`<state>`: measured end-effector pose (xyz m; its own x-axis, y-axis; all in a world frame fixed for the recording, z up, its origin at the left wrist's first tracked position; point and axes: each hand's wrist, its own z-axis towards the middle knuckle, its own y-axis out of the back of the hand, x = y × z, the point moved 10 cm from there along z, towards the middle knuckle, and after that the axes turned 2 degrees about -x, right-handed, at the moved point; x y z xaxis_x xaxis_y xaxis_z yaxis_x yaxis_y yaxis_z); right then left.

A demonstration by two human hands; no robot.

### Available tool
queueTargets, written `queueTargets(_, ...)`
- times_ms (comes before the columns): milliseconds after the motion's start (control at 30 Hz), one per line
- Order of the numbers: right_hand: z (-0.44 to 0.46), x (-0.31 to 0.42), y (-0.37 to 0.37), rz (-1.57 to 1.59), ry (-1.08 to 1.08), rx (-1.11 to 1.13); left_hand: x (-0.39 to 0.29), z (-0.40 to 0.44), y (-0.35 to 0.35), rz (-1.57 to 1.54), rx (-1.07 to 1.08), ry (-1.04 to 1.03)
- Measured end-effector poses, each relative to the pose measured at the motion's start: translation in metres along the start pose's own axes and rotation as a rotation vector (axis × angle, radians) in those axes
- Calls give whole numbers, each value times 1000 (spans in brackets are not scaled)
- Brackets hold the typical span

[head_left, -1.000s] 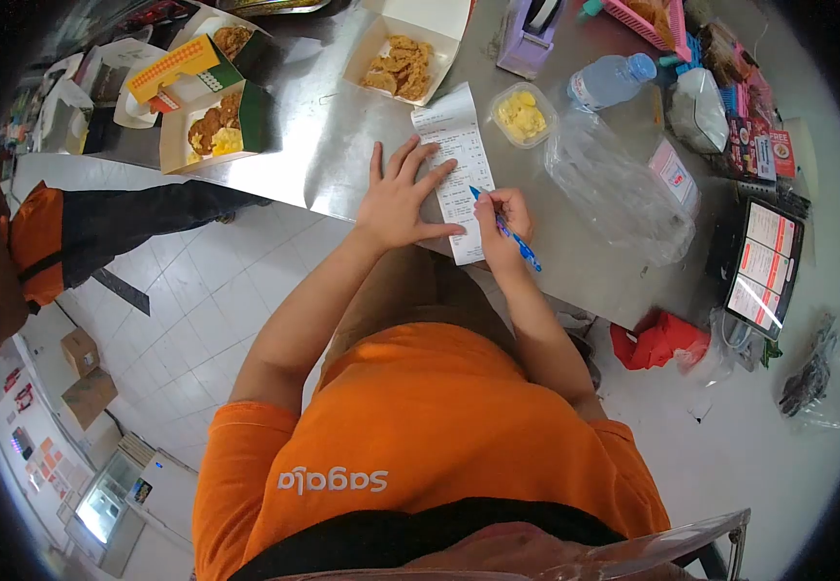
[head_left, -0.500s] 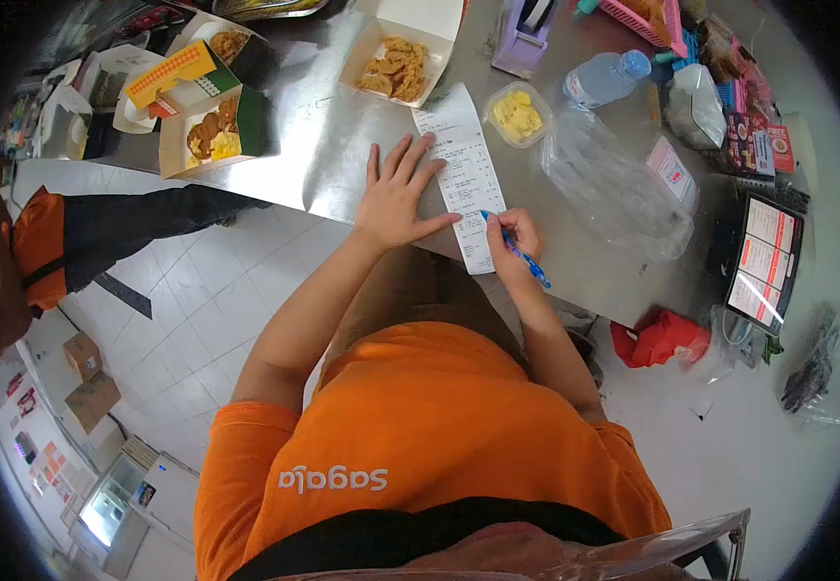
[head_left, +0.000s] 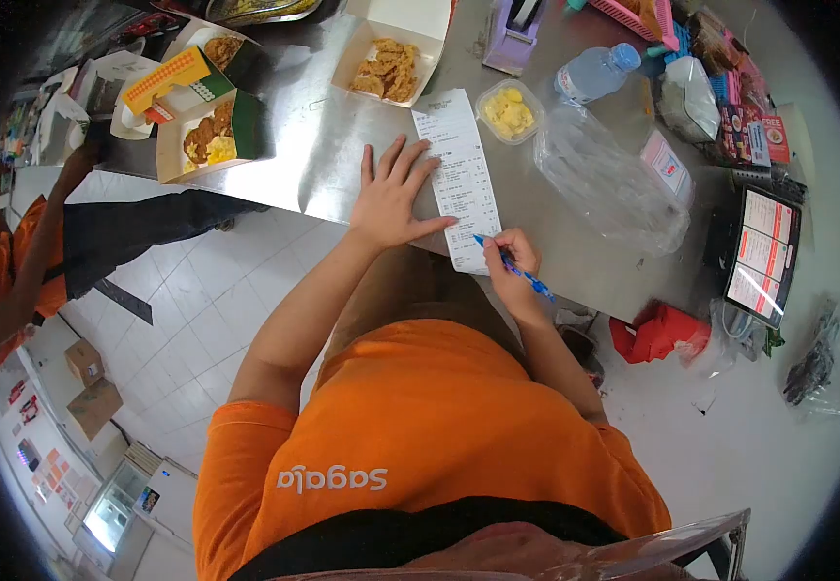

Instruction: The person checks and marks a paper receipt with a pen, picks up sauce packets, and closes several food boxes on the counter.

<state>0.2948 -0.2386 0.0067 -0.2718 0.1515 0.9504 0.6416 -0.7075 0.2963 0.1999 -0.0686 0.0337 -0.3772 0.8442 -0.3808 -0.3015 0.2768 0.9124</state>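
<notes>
A long printed receipt [head_left: 462, 165] lies on the steel table [head_left: 289, 107], near its front edge. Spread flat, my left hand [head_left: 393, 198] rests on the table at the paper's left side, with the thumb and some fingertips over its edge. My right hand [head_left: 514, 266] is closed around a blue pen [head_left: 527, 275], whose tip points at the lower right part of the receipt. Just right of the paper's upper end stands a small clear tub of yellow food [head_left: 508, 113]. Above the receipt is an open box [head_left: 418, 41] of fried pieces [head_left: 387, 71].
Open meal boxes [head_left: 243, 131] stand at the left, near a co-worker in an orange shirt [head_left: 28, 261]. Rightward are a water bottle [head_left: 594, 75], a clear plastic bag [head_left: 604, 179], a purple tape dispenser [head_left: 514, 39] and a tablet screen [head_left: 765, 250].
My right hand and the pen tip have shifted slightly down the receipt. My left hand stays on the paper's edge. The co-worker's arms have reached up toward the boxes at the left.
</notes>
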Motion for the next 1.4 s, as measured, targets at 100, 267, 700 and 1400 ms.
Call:
queueTargets(100,-1,-7,-11,738,-469,91,0,0,1,3,21,4)
queueTargets(267,13,209,86,1489,130,834,4,-1,0,-16,9,19)
queueTargets(700,15,396,100,1350,532,753,5,-3,-4,17,26,19)
queueTargets(1400,-4,393,97,1288,519,688,5,-5,-4,21,-28,0)
